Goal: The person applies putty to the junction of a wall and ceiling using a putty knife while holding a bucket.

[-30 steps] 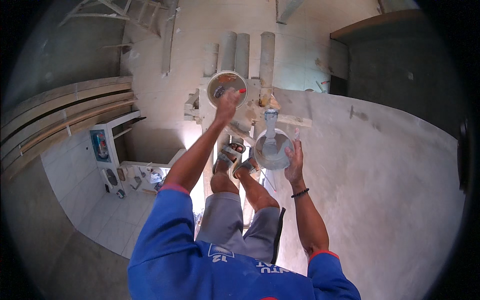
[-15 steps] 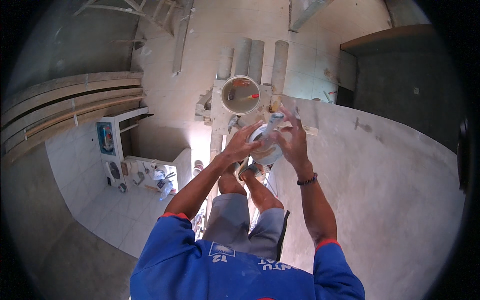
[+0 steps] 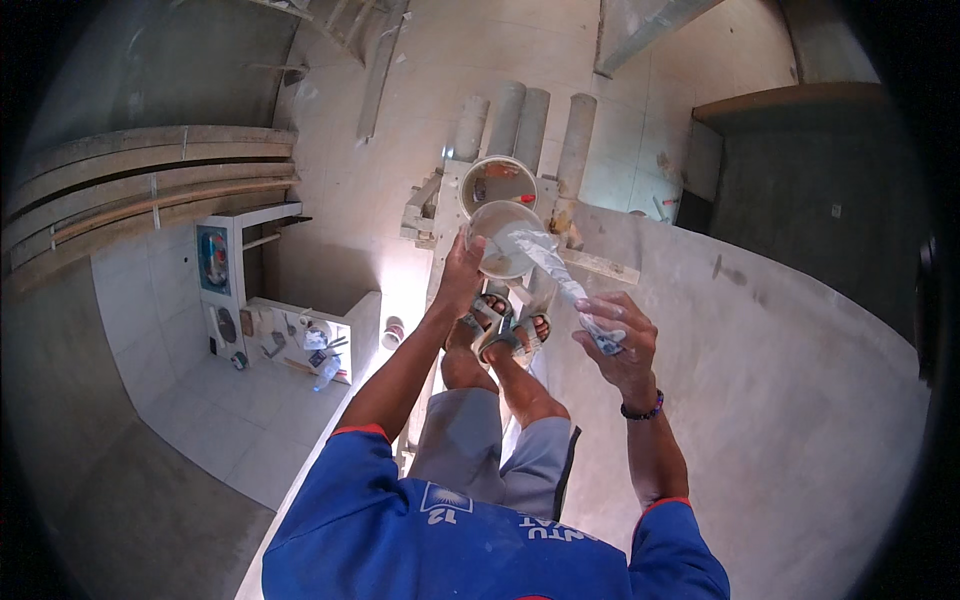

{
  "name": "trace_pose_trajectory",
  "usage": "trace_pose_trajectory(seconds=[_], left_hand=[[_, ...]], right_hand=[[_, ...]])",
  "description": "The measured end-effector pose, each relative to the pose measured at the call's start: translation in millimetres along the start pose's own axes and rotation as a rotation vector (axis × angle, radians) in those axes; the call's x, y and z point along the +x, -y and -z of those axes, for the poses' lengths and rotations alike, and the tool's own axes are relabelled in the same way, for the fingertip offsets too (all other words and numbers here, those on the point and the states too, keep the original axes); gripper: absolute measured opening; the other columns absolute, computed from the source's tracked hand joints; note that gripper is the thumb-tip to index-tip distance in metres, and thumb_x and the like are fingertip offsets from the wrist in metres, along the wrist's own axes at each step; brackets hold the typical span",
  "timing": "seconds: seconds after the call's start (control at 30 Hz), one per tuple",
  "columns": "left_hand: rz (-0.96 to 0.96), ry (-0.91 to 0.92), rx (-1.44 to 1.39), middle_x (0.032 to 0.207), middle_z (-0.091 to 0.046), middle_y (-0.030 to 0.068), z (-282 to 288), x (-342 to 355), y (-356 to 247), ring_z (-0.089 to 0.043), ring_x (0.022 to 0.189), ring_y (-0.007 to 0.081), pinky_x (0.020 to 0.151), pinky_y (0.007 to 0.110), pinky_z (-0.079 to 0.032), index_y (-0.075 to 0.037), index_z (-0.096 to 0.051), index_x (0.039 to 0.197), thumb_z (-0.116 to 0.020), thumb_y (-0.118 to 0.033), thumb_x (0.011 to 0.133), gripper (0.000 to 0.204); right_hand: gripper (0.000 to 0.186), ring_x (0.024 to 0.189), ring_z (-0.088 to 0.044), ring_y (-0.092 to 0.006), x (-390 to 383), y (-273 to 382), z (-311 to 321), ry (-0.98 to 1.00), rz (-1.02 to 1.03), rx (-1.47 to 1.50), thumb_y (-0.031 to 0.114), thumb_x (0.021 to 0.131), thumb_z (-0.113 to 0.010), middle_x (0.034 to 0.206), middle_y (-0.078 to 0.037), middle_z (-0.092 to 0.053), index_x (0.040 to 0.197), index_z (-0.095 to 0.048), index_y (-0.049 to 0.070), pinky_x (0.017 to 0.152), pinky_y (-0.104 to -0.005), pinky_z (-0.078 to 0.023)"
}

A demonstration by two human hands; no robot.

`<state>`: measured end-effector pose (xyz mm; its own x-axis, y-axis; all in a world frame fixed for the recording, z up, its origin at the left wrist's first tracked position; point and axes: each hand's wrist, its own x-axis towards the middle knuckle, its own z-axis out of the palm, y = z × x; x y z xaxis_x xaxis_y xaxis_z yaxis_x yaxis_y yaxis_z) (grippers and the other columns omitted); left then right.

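My left hand (image 3: 461, 272) grips a round, pale translucent tub (image 3: 496, 262) by its left rim, with the thumb on the near inside edge. The tub is tilted so that its inside shows. My right hand (image 3: 620, 340) is closed around the lower end of a long, white, crumpled strip (image 3: 548, 258), which looks like a plastic bag smeared with white paste. Its upper end reaches over the tub's right side; whether it touches the tub I cannot tell. Just beyond stands a bucket (image 3: 467, 187) of murky liquid, partly covered by the tub, with a red-handled tool (image 3: 526, 198) in it.
I stand in sandals on narrow planks high above a tiled floor. Several grey poles (image 3: 507, 118) run ahead beyond the bucket. A grey wall top (image 3: 760, 400) lies at my right. At lower left, a shelf (image 3: 343, 335) holds tools and bottles; a cup (image 3: 393, 333) is beside it.
My right hand has drawn back toward me and to the right with the white strip. My left hand has moved slightly away and left, tipping the tub.
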<state>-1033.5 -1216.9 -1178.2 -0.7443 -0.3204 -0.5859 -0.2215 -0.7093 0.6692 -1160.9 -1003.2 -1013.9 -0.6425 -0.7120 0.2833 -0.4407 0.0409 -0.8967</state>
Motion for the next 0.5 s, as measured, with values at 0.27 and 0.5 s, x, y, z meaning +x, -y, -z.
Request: trace_pose_trajectory(seconds=[0.27, 0.5], left_hand=[[0.005, -0.207, -0.128, 0.133, -0.055, 0.0130, 39.1, -21.8, 25.7, -0.058, 0.121, 0.0241, 0.101, 0.040, -0.051, -0.003, -0.040, 0.143, -0.060, -0.032, 0.100, 0.055], [0.062, -0.325, -0.295, 0.130, -0.058, 0.0132, 58.7, -52.1, 46.7, -0.060, 0.118, 0.0246, 0.098, 0.045, -0.053, -0.003, -0.044, 0.139, -0.066, -0.031, 0.096, 0.056]], right_hand=[[0.035, 0.101, -0.069, -0.0321, 1.7, -31.7, -19.2, -0.013, 0.026, -0.013, -0.002, 0.072, -0.083, 0.114, -0.011, -0.073, 0.103, -0.069, 0.007, 0.084, -0.0403, -0.056], [0.033, 0.102, -0.069, -0.0335, 7.8, -47.9, -37.5, 0.054, 0.072, -0.053, -0.004, 0.073, -0.081, 0.114, -0.012, -0.072, 0.102, -0.068, 0.006, 0.085, -0.0415, -0.056]])
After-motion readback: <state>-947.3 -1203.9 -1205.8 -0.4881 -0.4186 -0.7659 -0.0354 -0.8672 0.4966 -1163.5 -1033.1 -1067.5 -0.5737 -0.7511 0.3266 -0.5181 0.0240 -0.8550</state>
